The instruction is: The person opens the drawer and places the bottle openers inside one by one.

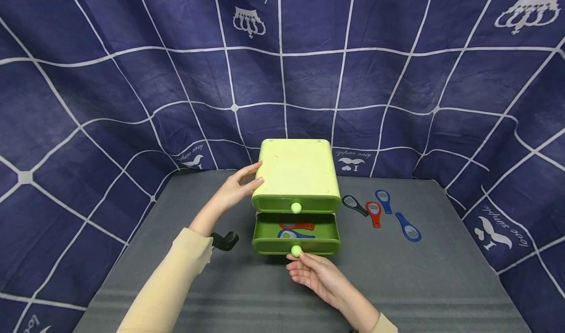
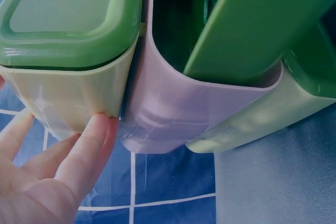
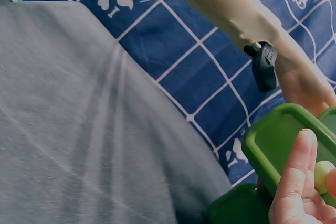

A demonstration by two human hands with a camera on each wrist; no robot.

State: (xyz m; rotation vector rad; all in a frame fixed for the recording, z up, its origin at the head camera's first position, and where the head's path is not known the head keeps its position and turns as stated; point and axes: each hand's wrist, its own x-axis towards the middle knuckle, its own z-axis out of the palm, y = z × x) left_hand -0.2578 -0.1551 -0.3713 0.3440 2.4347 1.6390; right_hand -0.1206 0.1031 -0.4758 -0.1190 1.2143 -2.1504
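A small desktop drawer cabinet (image 1: pixel 297 168) with a pale yellow-green top and green drawer fronts stands against the cloth. Its upper drawer (image 1: pixel 269 204) is closed. Below it, the middle drawer (image 1: pixel 260 244) is pulled out, with a red paddle-shaped gadget (image 1: pixel 304 226) and a blue one (image 1: pixel 300 235) lying inside. My right hand (image 1: pixel 320 276) pinches that drawer's round pale-green knob (image 1: pixel 296 251) between thumb and finger. Against the cabinet's left side, the fingertips of my left hand (image 1: pixel 236 188) rest near the top, seen pressing the yellow wall (image 2: pixel 79 93) in the left wrist view.
On the grey tabletop (image 1: pixel 388 279), right of the cabinet, lie several more paddle-shaped gadgets with grey windows: a black one (image 1: pixel 354 205), a red one (image 1: pixel 373 214) and blue ones (image 1: pixel 409 228). A blue cloth (image 1: pixel 309 78) with white lines surrounds the table's back and sides.
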